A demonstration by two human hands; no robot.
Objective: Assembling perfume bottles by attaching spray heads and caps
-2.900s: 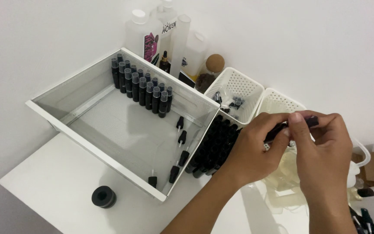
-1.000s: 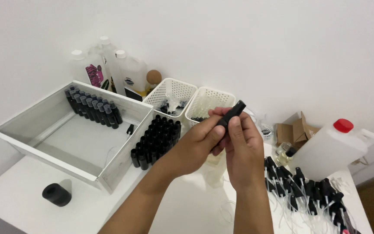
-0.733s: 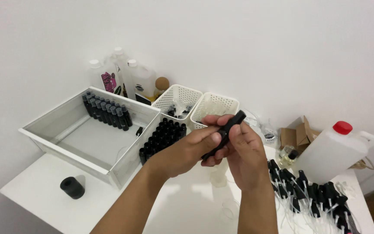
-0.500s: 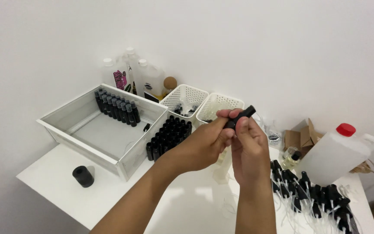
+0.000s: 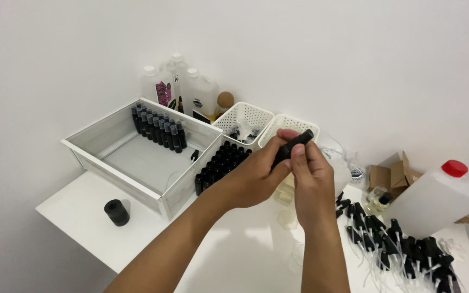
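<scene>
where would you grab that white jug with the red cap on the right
Probably by its broad body, just below the red cap. The white jug sits at the table's right end, cap tilted toward the wall, with black spray tops crowded in front. Coming from above or the right avoids them. Any handle is out of sight.

Single head view, angled down over white table [image 5: 234, 255], hands close below.

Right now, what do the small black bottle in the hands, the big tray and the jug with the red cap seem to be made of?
The small black bottle, held by the left hand and the right hand, looks like matte black plastic or coated glass; no shine settles which. The big tray looks like whitewashed wood, with plank-like edges. The jug looks like translucent white plastic, with a cloudy surface.
</scene>
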